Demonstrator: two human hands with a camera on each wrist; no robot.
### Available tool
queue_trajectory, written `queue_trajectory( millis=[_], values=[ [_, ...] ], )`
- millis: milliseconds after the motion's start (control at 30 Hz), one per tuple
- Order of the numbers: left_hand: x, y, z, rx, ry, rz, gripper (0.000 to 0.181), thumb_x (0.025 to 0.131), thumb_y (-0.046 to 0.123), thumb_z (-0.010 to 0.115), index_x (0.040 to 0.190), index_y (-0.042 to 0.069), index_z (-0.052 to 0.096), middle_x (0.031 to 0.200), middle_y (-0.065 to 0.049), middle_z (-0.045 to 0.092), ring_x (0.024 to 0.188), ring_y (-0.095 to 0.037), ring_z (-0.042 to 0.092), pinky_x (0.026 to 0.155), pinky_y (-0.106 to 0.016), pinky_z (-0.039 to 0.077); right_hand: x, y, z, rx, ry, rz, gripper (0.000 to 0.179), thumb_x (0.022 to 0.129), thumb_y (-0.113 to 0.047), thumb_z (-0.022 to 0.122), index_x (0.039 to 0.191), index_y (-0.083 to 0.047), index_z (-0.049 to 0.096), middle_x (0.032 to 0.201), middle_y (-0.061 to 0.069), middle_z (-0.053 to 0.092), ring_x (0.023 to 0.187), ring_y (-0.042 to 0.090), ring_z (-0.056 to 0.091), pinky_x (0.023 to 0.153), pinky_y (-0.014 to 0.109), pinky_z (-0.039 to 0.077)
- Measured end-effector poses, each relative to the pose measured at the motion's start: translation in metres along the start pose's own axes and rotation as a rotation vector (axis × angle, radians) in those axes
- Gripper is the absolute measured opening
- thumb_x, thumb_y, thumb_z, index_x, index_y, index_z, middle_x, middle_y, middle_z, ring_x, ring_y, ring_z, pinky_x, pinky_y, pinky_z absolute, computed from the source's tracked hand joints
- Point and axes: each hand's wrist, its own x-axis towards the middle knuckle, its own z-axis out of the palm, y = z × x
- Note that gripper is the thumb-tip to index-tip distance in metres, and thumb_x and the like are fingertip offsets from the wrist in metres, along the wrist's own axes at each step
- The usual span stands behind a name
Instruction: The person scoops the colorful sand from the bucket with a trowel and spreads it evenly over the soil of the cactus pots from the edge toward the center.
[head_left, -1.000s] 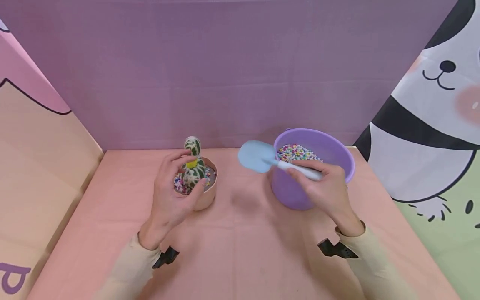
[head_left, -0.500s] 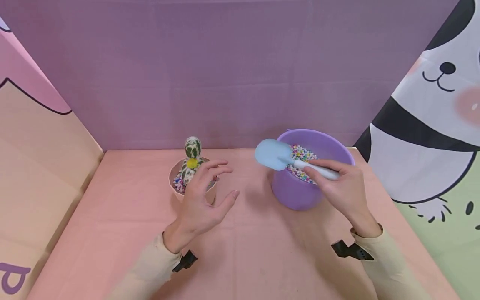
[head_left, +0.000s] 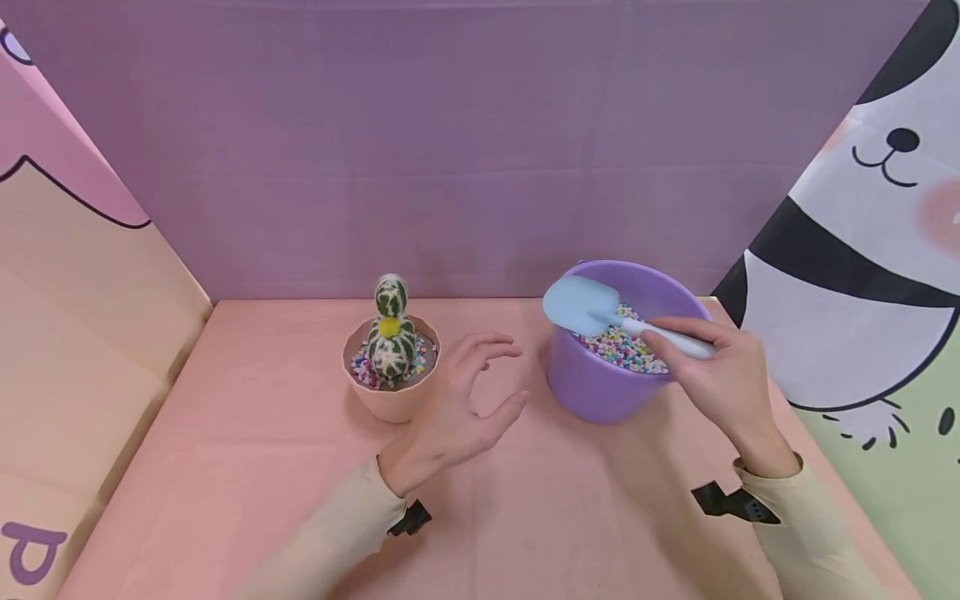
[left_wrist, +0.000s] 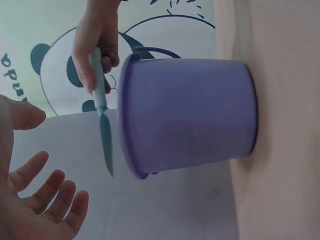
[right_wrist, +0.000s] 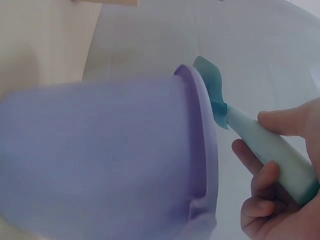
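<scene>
My right hand (head_left: pixel 720 379) grips the white handle of a light blue toy shovel (head_left: pixel 581 305). The shovel hovers over the rim of a purple bucket (head_left: pixel 600 387), its blade pointing left; the right wrist view shows fingers and thumb around the handle (right_wrist: pixel 272 150). Small multicoloured beads (head_left: pixel 622 346) lie inside the bucket. My left hand (head_left: pixel 457 408), fingers relaxed and holding nothing, is in the air between the bucket and a pale pink pot (head_left: pixel 382 404). In that pot stands a green and white toy cactus (head_left: pixel 392 350) with a yellow flower, ringed by beads.
A pink cloth (head_left: pixel 255 467) covers the table. Behind it rises a purple backdrop (head_left: pixel 465 150), with a printed panda panel (head_left: pixel 862 333) on the right and a beige panel (head_left: pixel 75 333) on the left.
My left hand has moved right, away from the cactus, leaving it in full view. The right hand has carried the shovel rightward, from left of the bucket to over its rim.
</scene>
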Motion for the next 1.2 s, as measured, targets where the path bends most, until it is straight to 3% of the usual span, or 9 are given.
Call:
queue_trajectory(
  millis=[333, 567, 700, 833, 1000, 1100, 1200],
  values=[
    [0.008, -0.022, 0.022, -0.011, -0.077, -0.140, 0.044, 0.094, 0.026, 0.078, 0.135, 0.011, 0.068, 0.143, -0.005, 0.065, 0.135, -0.021, 0.060, 0.100, -0.043, 0.058, 0.004, 0.016, -0.014, 0.002, -0.054, 0.063, 0.030, 0.091, -0.024, 0.085, 0.113, -0.004, 0.083, 0.073, -0.032, 0.070, 0.050, 0.004, 0.067, 0.051, 0.015, 0.053],
    [0.019, -0.029, 0.036, 0.022, -0.121, -0.210, 0.048, 0.097, 0.033, 0.076, 0.141, 0.016, 0.069, 0.154, -0.004, 0.059, 0.144, -0.021, 0.055, 0.105, -0.039, 0.056, 0.007, 0.025, -0.025, -0.162, -0.094, 0.092, 0.030, 0.093, -0.034, 0.083, 0.111, -0.010, 0.085, 0.069, -0.034, 0.067, 0.060, -0.005, 0.061, 0.054, 0.018, 0.046],
    [0.025, -0.030, 0.046, 0.023, -0.147, -0.238, 0.052, 0.098, 0.037, 0.074, 0.145, 0.019, 0.066, 0.158, -0.002, 0.056, 0.148, -0.020, 0.051, 0.112, -0.041, 0.053, 0.010, 0.028, -0.031, -0.260, -0.148, 0.069, 0.029, 0.092, -0.036, 0.082, 0.107, -0.012, 0.086, 0.077, -0.013, 0.078, 0.067, -0.009, 0.056, 0.056, 0.021, 0.044],
    [0.034, -0.032, 0.053, 0.063, -0.189, -0.246, 0.059, 0.099, 0.042, 0.070, 0.154, 0.022, 0.058, 0.161, 0.001, 0.053, 0.153, -0.017, 0.046, 0.125, -0.046, 0.041, 0.014, 0.029, -0.037, -0.328, -0.210, 0.030, 0.027, 0.092, -0.037, 0.081, 0.105, -0.014, 0.087, 0.091, 0.009, 0.083, 0.071, -0.016, 0.053, 0.058, 0.022, 0.044],
    [0.048, -0.033, 0.061, 0.098, -0.206, -0.218, 0.064, 0.100, 0.045, 0.067, 0.158, 0.022, 0.053, 0.164, 0.003, 0.051, 0.155, -0.016, 0.043, 0.129, -0.047, 0.035, 0.018, 0.029, -0.042, -0.355, -0.251, 0.022, 0.028, 0.092, -0.038, 0.081, 0.105, -0.014, 0.087, 0.088, 0.007, 0.082, 0.074, -0.018, 0.050, 0.060, 0.022, 0.045],
    [0.055, -0.036, 0.066, 0.115, -0.203, -0.184, 0.066, 0.100, 0.046, 0.066, 0.158, 0.019, 0.052, 0.166, 0.000, 0.049, 0.157, -0.019, 0.042, 0.129, -0.046, 0.034, 0.018, 0.028, -0.035, -0.356, -0.246, 0.023, 0.029, 0.093, -0.038, 0.081, 0.104, -0.012, 0.087, 0.080, 0.004, 0.081, 0.072, -0.010, 0.054, 0.057, 0.025, 0.044],
    [0.060, -0.037, 0.070, 0.116, -0.193, -0.171, 0.069, 0.100, 0.048, 0.067, 0.160, 0.019, 0.049, 0.166, 0.000, 0.049, 0.155, -0.020, 0.045, 0.128, -0.045, 0.037, 0.018, 0.026, -0.025, -0.358, -0.240, 0.024, 0.029, 0.093, -0.038, 0.080, 0.103, -0.012, 0.087, 0.077, 0.003, 0.081, 0.077, 0.006, 0.064, 0.058, 0.026, 0.045]
  ],
)
